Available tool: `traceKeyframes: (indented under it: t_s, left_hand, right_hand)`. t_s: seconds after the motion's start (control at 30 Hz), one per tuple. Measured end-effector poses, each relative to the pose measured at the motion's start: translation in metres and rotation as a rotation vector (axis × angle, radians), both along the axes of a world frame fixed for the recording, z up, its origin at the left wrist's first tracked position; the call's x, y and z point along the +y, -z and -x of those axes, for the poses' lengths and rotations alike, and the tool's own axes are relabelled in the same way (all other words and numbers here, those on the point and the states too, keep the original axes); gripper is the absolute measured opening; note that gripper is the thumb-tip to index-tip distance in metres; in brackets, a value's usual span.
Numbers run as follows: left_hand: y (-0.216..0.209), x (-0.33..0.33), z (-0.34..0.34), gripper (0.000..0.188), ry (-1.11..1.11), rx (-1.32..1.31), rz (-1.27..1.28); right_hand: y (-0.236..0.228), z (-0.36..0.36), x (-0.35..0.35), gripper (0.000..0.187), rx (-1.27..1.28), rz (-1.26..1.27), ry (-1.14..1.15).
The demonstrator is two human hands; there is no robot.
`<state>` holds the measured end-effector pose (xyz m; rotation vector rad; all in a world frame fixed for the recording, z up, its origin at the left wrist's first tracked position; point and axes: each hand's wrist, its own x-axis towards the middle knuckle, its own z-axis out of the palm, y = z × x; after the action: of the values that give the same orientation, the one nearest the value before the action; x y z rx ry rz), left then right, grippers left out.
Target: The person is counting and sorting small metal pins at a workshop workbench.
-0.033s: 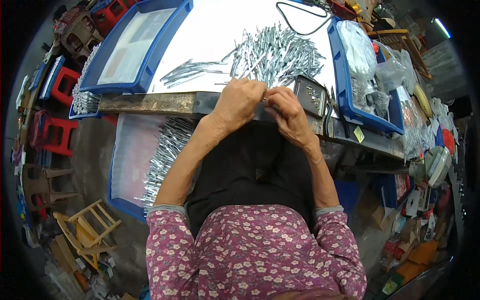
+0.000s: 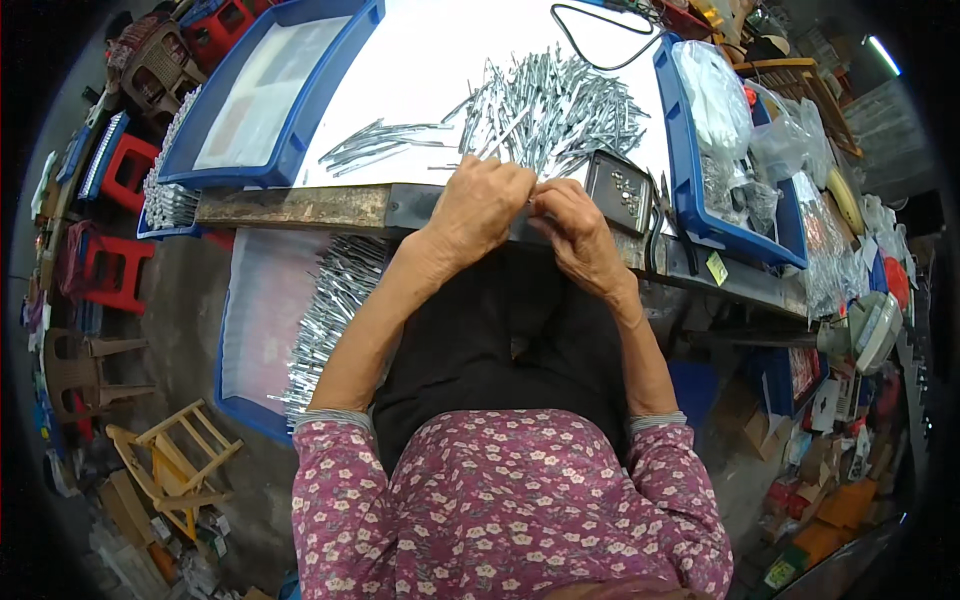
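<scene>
My left hand (image 2: 478, 205) is closed at the table's front edge, fingertips pinched together. Beside it my right hand (image 2: 582, 228) is also closed, with thumb and fingers curled in and its fingertips almost meeting the left ones. Whatever they hold is hidden by the fingers and too small to name. Just beyond both hands lies a large heap of thin silvery metal strips (image 2: 560, 105), with a smaller bunch of strips (image 2: 375, 146) off to the left. Close to my right hand sits a shallow dark tray (image 2: 601, 193) holding several tiny metal pieces.
Dark-handled pliers (image 2: 656, 235) lie right of the tray. A blue bin (image 2: 296, 142) stands at the table's left, another blue bin (image 2: 684, 180) with plastic bags at its right. Below the table edge, a bin (image 2: 250, 345) holds more strips. A wooden stool (image 2: 180, 460) stands on the floor.
</scene>
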<state>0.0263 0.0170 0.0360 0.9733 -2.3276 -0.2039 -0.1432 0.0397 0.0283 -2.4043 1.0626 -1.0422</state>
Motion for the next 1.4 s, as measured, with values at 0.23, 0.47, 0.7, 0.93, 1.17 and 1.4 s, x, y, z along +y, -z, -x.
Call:
traceKeyframes:
  t_s: [0.23, 0.47, 0.7, 0.93, 1.17, 1.4]
  left_hand:
    - [-0.002, 0.008, 0.012, 0.024, -0.102, 0.061, 0.149]
    - [0.01, 0.022, 0.027, 0.036, -0.17, 0.845, -0.457]
    - [0.014, 0.029, 0.048, 0.028, -0.02, 1.101, -0.746]
    - [0.016, 0.026, 0.05, 0.026, -0.044, 1.108, -0.693]
    - [0.015, 0.031, 0.05, 0.022, -0.05, 1.075, -0.843]
    - [0.021, 0.036, 0.05, 0.017, -0.015, 1.143, -0.963]
  right_hand:
    - [0.015, 0.01, 0.012, 0.008, -0.347, -0.339, 0.038]
    - [0.015, 0.009, 0.024, 0.011, -0.698, -0.618, 0.149]
    - [0.014, 0.002, 0.036, 0.006, -0.742, -0.656, 0.197]
    - [0.008, 0.007, 0.043, 0.006, -0.721, -0.531, 0.178]
    - [0.005, 0.015, 0.028, 0.012, -0.877, -0.663, 0.225]
    - [0.019, 0.014, 0.017, 0.014, -1.065, -0.679, 0.138]
